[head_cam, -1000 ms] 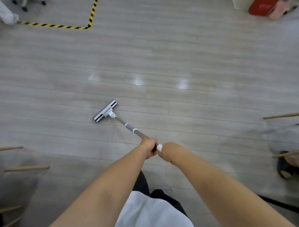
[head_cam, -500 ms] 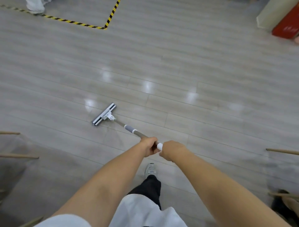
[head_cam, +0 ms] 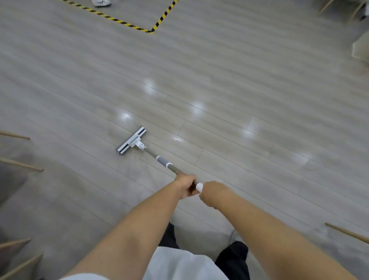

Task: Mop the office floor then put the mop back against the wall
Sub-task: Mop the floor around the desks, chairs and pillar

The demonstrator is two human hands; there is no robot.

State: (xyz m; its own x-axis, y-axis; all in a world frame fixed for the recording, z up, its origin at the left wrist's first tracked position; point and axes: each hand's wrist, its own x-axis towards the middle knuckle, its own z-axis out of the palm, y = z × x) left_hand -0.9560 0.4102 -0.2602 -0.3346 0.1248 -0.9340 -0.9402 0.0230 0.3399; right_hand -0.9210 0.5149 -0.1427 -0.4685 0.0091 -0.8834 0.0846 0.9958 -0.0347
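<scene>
1. The mop [head_cam: 162, 161] lay out ahead of the person, slanting from the hands up and to the left, with its flat head [head_cam: 130, 140] pressed down on the grey plank floor [head_cam: 259, 80].
2. The left hand [head_cam: 184, 185] was clenched round the shaft just below the white collar [head_cam: 199, 186], fingers wrapped under it.
3. The right hand [head_cam: 213, 192] grasped the top end of the shaft just behind that collar, its knuckles facing up. The two hands sat nearly touching.
4. The head stood slantwise across the plank seams, with bare floor on every side of it.
5. To the front and right the planks ran open and shiny with several light patches, up to a corner of yellow-and-black hazard tape [head_cam: 152, 31] well beyond the head.
6. A white shoe [head_cam: 100, 2] showed at the top edge, past the tape.
7. On the left, wooden legs [head_cam: 22, 164] jutted in from the frame edge, well apart from the head. Another wooden leg [head_cam: 347, 233] poked in at the lower right, near the right forearm.
8. A pale, blurred object [head_cam: 361, 50] sat at the right edge. I could not tell what it was.
</scene>
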